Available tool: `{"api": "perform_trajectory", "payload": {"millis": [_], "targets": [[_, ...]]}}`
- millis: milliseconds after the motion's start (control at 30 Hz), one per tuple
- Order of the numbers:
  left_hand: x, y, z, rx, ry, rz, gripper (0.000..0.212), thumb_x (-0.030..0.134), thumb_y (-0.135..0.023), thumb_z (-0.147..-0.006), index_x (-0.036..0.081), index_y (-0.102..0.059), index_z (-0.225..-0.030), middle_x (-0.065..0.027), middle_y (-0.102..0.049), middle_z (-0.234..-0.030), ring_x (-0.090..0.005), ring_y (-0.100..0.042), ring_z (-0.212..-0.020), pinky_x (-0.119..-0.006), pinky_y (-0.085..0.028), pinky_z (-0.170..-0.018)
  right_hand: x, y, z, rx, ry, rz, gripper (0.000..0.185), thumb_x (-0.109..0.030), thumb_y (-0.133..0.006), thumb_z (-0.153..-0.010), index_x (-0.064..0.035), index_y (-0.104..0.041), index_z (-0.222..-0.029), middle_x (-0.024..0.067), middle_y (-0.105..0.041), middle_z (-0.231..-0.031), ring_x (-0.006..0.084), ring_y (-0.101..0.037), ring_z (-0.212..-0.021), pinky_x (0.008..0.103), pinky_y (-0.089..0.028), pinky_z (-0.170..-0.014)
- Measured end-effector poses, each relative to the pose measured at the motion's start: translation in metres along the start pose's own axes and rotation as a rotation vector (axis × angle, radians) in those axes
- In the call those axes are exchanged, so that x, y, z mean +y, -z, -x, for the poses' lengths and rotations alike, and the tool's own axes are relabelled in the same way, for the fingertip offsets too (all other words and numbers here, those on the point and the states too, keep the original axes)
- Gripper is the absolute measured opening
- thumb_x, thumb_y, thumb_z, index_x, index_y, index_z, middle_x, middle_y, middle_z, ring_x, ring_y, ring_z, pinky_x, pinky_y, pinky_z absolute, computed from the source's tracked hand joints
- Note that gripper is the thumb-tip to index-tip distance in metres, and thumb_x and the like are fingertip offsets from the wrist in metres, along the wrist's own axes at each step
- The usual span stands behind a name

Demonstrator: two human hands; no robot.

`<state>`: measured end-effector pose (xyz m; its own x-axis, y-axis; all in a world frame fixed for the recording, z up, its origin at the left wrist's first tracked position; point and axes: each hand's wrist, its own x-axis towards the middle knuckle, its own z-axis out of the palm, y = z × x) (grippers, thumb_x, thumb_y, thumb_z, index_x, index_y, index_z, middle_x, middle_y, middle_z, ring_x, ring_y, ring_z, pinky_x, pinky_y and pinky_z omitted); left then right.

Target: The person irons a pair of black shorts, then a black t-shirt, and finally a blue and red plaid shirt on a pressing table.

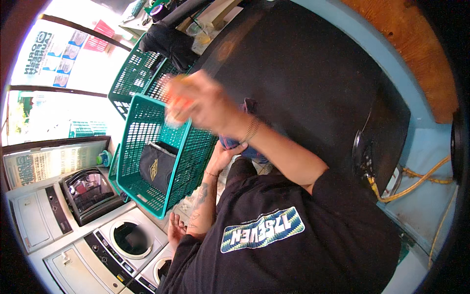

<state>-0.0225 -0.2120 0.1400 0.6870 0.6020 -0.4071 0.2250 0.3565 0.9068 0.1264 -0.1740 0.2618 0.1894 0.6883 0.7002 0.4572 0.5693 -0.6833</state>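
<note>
My right hand is raised over the rim of a teal plastic laundry basket, motion-blurred. It holds an orange-red and clear thing, too smeared to name. Lower down, beyond that forearm, my left hand grips a dark blue plaid cloth, its thumb laid across the fabric. Much of the cloth is hidden behind my right wrist. Inside the basket lies a black cloth item with a yellow emblem.
A black tabletop spreads ahead and right. More teal baskets stand behind, black fabric over one. A plastic cup stands at the table's far edge. Washers and dryers line the left. Another person's hand shows beside my left forearm.
</note>
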Motion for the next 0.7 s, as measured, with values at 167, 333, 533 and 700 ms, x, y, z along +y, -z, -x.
{"api": "perform_trajectory", "payload": {"millis": [167,333,533,700], "targets": [[0.033,0.021,-0.088,-0.005,-0.005,0.070,0.033,0.009,-0.079,-0.087,0.002,-0.065,-0.117,-0.0017,-0.068,-0.110,-0.0124,-0.062,-0.100,-0.030,-0.049,-0.093,0.163,0.093,0.022,0.038,-0.442,0.477,0.050,-0.036,-0.066,-0.097,-0.0091,-0.059,-0.138,0.0134,-0.072,-0.111,0.0272,-0.062,-0.098,0.0371,-0.050,-0.091],[0.074,0.051,-0.181,-0.034,0.005,0.187,0.022,0.010,-0.076,-0.089,0.003,-0.066,-0.108,-0.0002,-0.069,-0.098,-0.0124,-0.064,-0.089,-0.029,-0.052,-0.081,0.250,0.095,-0.028,-0.019,-0.483,0.667,0.061,-0.040,-0.072,-0.092,-0.0039,-0.056,-0.139,0.0203,-0.068,-0.108,0.0337,-0.063,-0.097,0.0415,-0.051,-0.089],[0.064,0.086,-0.282,0.078,-0.065,0.227,0.033,0.024,-0.071,-0.095,0.001,-0.065,-0.117,-0.0042,-0.069,-0.108,-0.0178,-0.063,-0.102,-0.035,-0.049,-0.094,0.345,0.031,-0.159,-0.049,-0.318,0.860,0.074,-0.044,-0.072,-0.089,-0.0027,-0.043,-0.143,0.0236,-0.057,-0.108,0.0402,-0.063,-0.099,0.0471,-0.056,-0.079],[0.027,0.082,-0.319,0.165,-0.528,-0.332,0.038,0.028,-0.070,-0.093,-0.001,-0.063,-0.116,-0.0213,-0.067,-0.115,-0.0413,-0.062,-0.109,-0.046,-0.046,-0.100,0.407,0.016,-0.159,0.010,-0.311,0.921,0.077,-0.041,-0.074,-0.089,-0.0059,-0.039,-0.148,0.0245,-0.053,-0.112,0.0436,-0.064,-0.097,0.0467,-0.056,-0.077]]}}
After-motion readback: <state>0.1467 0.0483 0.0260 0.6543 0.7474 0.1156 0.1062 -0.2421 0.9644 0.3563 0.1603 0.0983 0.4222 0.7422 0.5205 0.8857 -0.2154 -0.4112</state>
